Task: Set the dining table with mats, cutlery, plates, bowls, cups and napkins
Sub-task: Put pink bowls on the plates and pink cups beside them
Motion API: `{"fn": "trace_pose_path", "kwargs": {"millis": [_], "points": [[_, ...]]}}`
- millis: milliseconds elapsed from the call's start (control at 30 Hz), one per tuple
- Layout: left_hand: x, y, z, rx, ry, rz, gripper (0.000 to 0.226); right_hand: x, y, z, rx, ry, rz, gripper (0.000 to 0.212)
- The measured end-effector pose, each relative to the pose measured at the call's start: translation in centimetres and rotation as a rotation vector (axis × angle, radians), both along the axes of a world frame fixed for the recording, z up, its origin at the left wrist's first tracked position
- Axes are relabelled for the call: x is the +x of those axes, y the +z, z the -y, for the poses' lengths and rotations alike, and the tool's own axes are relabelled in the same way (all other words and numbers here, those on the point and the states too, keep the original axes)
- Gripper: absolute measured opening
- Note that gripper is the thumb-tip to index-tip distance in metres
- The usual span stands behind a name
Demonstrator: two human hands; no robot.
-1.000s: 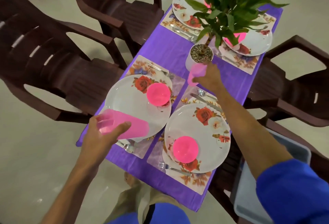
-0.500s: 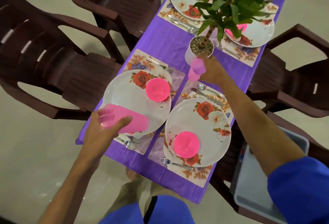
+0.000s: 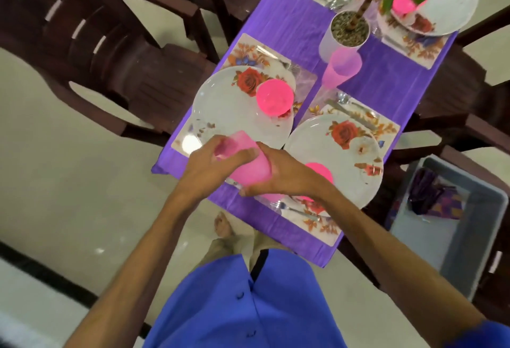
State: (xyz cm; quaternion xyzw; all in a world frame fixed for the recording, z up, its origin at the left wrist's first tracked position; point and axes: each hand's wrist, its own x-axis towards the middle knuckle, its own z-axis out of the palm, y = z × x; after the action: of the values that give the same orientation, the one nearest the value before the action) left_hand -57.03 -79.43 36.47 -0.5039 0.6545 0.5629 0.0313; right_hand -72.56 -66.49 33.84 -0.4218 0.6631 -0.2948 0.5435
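Since the earlier frames the right hand has let go of the pale pink cup, which now stands upright on its own just below the white plant pot in the upper middle of the frame, and has come back to meet the left hand at the centre. Both hands are now wrapped around the pink cup stack, held tilted above the near edge of the worktop, left fingers curled over its upper end, right fingers around the lower end. My reading is that one place has its cup and the next is about to be pulled free from the stack.

Two floral plates lie on mats at the centre, each carrying a bright pink bowl; the lower bowl is half hidden behind the right wrist. Forks and spoons lie beside the plates. A grey tub at the right edge holds folded purple cloth, possibly the napkins. Dark brown chairs crowd the left side, and the plant's leaves hang over the settings at the top, where cups still seem missing
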Motion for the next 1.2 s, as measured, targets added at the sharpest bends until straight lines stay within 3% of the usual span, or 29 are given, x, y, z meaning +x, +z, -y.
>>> {"fn": "trace_pose_path", "kwargs": {"millis": [67,133,200,300,400,533,767,1033,1200], "points": [[0.2,-0.1,-0.3,-0.010,0.057,0.021,0.072,2.2,-0.7,-0.1,-0.041,-0.096,-0.049,0.086],[0.7,0.1,0.0,0.002,0.214,0.021,0.078,2.5,-0.8,-0.1,-0.099,-0.102,-0.306,0.083],[1.9,1.0,1.2,0.028,0.456,-0.044,0.069,2.5,-1.1,-0.6,-0.157,-0.137,-0.478,0.082],[4.2,2.3,4.2,-0.093,0.635,-0.097,0.070,0.4,-2.6,-3.3,-0.175,-0.329,-0.510,0.086],[9.2,3.3,6.0,-0.198,0.640,-0.058,0.086,0.2,-3.1,-6.1,-0.174,-0.563,-0.403,0.097],[14.8,2.1,5.3,-0.236,0.635,0.028,0.078,2.7,-3.4,-7.6,-0.137,-0.716,-0.335,0.105],[20.9,-0.7,2.4,-0.154,0.628,0.050,0.077,8.4,-6.5,-5.8,-0.033,-0.724,-0.369,0.089],[25.4,-1.2,2.3,-0.163,0.655,0.029,0.082,12.1,-10.1,-4.1,-0.034,-0.523,-0.484,0.081],[27.0,-1.3,2.6,-0.158,0.684,0.008,0.089,12.3,-10.8,-3.4,-0.055,-0.508,-0.541,0.080]]}}
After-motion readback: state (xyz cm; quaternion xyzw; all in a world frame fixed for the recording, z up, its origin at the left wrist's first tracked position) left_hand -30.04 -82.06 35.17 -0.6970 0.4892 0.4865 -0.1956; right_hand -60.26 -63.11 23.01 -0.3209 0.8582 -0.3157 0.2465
